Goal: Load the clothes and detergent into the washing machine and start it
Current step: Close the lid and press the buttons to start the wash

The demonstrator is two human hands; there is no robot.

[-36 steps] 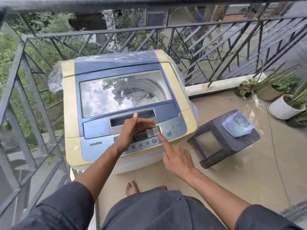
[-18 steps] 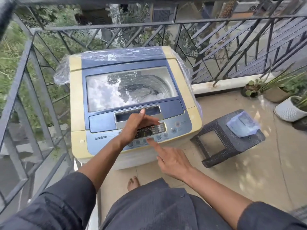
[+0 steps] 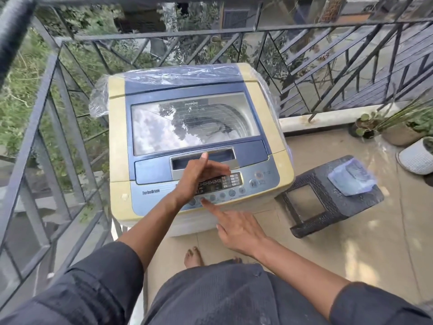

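A blue and cream top-loading washing machine [image 3: 119, 146] stands on the balcony with its glass lid [image 3: 194, 123] closed; something dark lies in the drum beneath it. My left hand [image 3: 199, 177] hovers flat over the control panel [image 3: 234, 184], fingers straight, thumb up near the lid handle. My right hand [image 3: 236, 228] points its index finger at a round button in the panel's bottom row, the fingertip touching or nearly touching it. A blue detergent packet [image 3: 351, 179] lies on a dark stool to the right.
The dark plastic stool [image 3: 311, 221] stands right of the machine on the tiled floor. Potted plants [image 3: 412, 148] sit at the far right. A metal railing [image 3: 58, 137] runs along the left and back. Clear plastic wrap [image 3: 100, 99] covers the machine's rear.
My right index finger has moved left along the bottom row of buttons, from beside the display to a button further left. My left hand stays over the panel.
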